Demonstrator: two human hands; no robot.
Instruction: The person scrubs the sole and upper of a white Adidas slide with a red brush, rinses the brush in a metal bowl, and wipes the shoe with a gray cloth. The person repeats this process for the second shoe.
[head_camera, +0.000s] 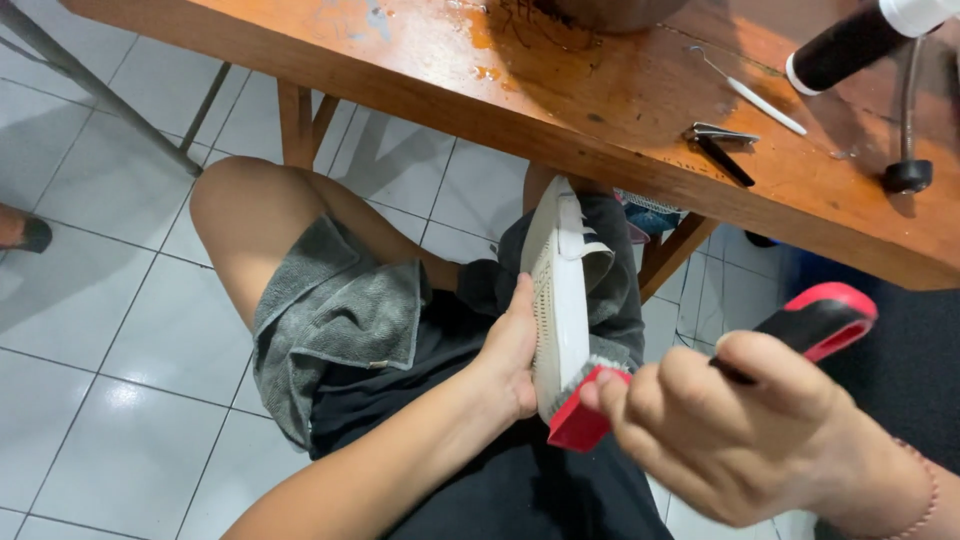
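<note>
Nearest us, our right hand has its fingers curled tight round a red-and-black brush, bristles against the white shoe sole; our left hand grips that shoe over the lap.

A worn wooden table stands on white floor tiles, bearing a black thread spool, metal snips and a white-handled hook.

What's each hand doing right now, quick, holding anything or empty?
Left hand: closed on the white shoe, steadying it on the lap.
Right hand: closed around the red and black brush, bristles against the shoe.
</note>
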